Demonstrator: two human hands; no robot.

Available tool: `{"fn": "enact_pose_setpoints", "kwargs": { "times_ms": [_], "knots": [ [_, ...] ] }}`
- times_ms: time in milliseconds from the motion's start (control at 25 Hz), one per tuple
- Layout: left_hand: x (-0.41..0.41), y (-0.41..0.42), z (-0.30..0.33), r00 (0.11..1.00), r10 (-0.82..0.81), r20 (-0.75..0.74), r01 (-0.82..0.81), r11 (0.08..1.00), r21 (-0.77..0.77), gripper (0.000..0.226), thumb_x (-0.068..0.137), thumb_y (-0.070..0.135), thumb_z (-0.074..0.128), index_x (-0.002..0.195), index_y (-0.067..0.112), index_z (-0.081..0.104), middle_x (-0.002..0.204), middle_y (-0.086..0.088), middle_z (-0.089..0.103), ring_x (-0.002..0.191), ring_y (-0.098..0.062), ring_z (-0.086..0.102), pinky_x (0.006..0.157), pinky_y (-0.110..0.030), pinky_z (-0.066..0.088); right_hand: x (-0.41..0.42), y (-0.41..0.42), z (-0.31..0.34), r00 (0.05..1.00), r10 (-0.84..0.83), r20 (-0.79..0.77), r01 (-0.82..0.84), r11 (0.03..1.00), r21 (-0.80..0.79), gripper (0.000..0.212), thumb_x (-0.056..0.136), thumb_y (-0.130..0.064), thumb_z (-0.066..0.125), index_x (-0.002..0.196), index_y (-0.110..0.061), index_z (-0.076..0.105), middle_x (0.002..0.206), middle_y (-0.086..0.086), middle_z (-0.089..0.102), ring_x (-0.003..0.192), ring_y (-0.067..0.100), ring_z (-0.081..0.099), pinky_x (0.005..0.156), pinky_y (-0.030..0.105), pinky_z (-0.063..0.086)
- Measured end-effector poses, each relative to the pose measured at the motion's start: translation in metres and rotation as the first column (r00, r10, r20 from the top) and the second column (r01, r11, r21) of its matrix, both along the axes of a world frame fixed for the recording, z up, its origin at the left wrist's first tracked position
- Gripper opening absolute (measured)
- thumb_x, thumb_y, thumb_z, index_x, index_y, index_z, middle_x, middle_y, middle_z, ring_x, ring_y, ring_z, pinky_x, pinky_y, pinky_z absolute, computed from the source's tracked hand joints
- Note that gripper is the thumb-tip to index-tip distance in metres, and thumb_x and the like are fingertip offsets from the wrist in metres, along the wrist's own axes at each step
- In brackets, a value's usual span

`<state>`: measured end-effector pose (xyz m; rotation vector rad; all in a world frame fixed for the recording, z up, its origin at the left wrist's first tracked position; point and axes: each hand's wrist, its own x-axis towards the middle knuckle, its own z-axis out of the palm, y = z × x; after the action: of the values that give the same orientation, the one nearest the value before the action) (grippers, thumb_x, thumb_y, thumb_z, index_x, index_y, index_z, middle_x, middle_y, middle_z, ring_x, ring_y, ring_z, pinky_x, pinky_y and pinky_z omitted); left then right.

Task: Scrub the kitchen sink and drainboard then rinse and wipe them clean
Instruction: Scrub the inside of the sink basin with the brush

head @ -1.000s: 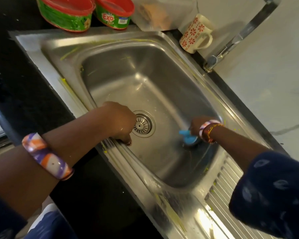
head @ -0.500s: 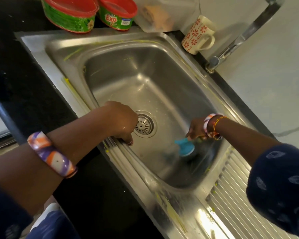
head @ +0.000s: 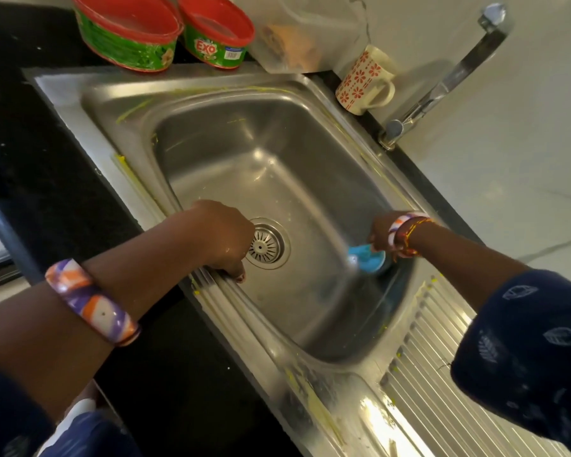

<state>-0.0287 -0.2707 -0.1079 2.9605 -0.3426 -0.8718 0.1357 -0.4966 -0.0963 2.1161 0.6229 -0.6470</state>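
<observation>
The steel sink [head: 238, 150] fills the middle of the head view, its rim streaked with yellow-green residue. The round drain [head: 267, 244] sits in the basin floor. My left hand [head: 223, 237] grips the sink's near rim, fingers curled over the edge beside the drain. My right hand [head: 381, 232] holds a blue scrubber [head: 366, 257] down against the basin floor at the right wall; the fingers are mostly hidden behind the wrist and bangles. The ribbed drainboard [head: 442, 374] lies at the lower right, partly covered by my right sleeve.
Two red-lidded green soap tubs [head: 126, 37] [head: 216, 37] stand behind the sink on the black counter [head: 30, 143]. A clear plastic container [head: 297, 34] and a flowered mug [head: 365, 80] sit at the back right. The tap [head: 442, 84] rises by the white wall.
My right hand has shifted the blue scrubber back and forth along the basin's right side. My left hand has stayed on the rim. The camera has drifted slightly.
</observation>
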Motion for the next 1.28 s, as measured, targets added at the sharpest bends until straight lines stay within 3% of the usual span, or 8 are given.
{"fn": "enact_pose_setpoints", "kwargs": {
  "times_ms": [160,360,440,600,760,880,1040,1280],
  "knots": [
    [-0.001,0.000,-0.001,1.000,-0.002,0.029,0.003,1.000,-0.023,0.046,0.090,0.047,0.053,0.057,0.019,0.037,0.063,0.007,0.041,0.075,-0.013,0.048,0.071,-0.027,0.038,-0.032,0.022,-0.021,0.727,-0.453,-0.516,0.484,0.871,-0.084,0.032,0.094,-0.022,0.054,0.125,-0.021,0.059,0.050,-0.004,0.060,0.040,0.007,0.046,0.037,0.012,0.036],
    [-0.001,0.002,-0.007,0.999,-0.022,0.043,0.023,0.999,-0.034,0.044,0.090,0.047,0.052,0.057,0.020,0.042,0.062,0.008,0.043,0.074,-0.012,0.049,0.070,-0.026,0.039,0.010,-0.016,-0.015,0.989,-0.098,0.110,0.090,0.993,0.077,0.034,0.088,-0.037,0.057,0.109,-0.013,0.068,0.095,0.002,0.069,0.084,0.019,0.065,0.080,0.029,0.055],
    [-0.002,0.003,-0.010,0.998,-0.015,0.054,0.018,0.999,-0.043,0.044,0.089,0.048,0.053,0.057,0.020,0.043,0.061,0.008,0.044,0.072,-0.011,0.049,0.068,-0.026,0.038,-0.002,-0.015,-0.030,0.987,-0.113,-0.111,0.126,0.985,0.116,0.036,0.089,-0.037,0.056,0.115,-0.014,0.066,0.093,0.001,0.067,0.078,0.016,0.060,0.070,0.026,0.054],
    [0.000,0.004,-0.013,0.998,0.001,0.070,0.003,0.998,-0.058,0.043,0.087,0.049,0.056,0.057,0.019,0.046,0.060,0.009,0.045,0.073,-0.012,0.052,0.068,-0.026,0.039,-0.032,0.014,-0.041,0.537,-0.592,-0.600,0.639,0.750,-0.168,0.034,0.093,-0.035,0.053,0.126,-0.028,0.057,0.058,-0.001,0.053,0.035,0.006,0.037,0.038,0.010,0.030],
    [0.001,0.002,-0.013,0.999,-0.005,0.053,0.007,0.999,-0.038,0.041,0.087,0.049,0.055,0.059,0.020,0.047,0.061,0.009,0.047,0.073,-0.012,0.052,0.068,-0.026,0.039,-0.008,-0.011,-0.023,0.978,-0.210,0.002,0.210,0.975,0.077,0.036,0.092,-0.028,0.055,0.125,-0.014,0.058,0.112,0.007,0.063,0.099,0.022,0.063,0.077,0.027,0.051],
    [0.002,0.001,-0.011,0.999,0.004,0.041,-0.003,0.999,-0.032,0.041,0.087,0.048,0.056,0.059,0.020,0.047,0.061,0.010,0.045,0.074,-0.012,0.051,0.068,-0.026,0.038,-0.029,-0.007,-0.034,0.998,-0.040,-0.052,0.047,0.990,0.130,0.035,0.088,-0.031,0.059,0.115,-0.009,0.064,0.105,0.005,0.067,0.091,0.021,0.065,0.082,0.029,0.053],
    [0.004,0.000,-0.009,1.000,-0.006,0.015,0.007,0.999,-0.033,0.034,0.087,0.047,0.056,0.070,0.019,0.058,0.061,0.009,0.046,0.075,-0.013,0.052,0.069,-0.027,0.039,-0.054,0.024,-0.044,0.701,-0.426,-0.573,0.508,0.861,-0.019,0.033,0.091,-0.034,0.057,0.121,-0.021,0.062,0.058,-0.003,0.059,0.033,0.005,0.045,0.040,0.013,0.040],
    [0.002,0.001,-0.008,1.000,-0.013,0.021,0.013,0.999,-0.030,0.038,0.090,0.047,0.053,0.074,0.013,0.061,0.060,0.008,0.044,0.070,-0.011,0.048,0.068,-0.027,0.037,-0.009,-0.017,-0.026,0.987,-0.077,0.138,0.062,0.991,0.115,0.027,0.087,-0.029,0.056,0.107,-0.014,0.066,0.102,-0.005,0.066,0.091,0.015,0.062,0.083,0.027,0.051]
  ]
}}
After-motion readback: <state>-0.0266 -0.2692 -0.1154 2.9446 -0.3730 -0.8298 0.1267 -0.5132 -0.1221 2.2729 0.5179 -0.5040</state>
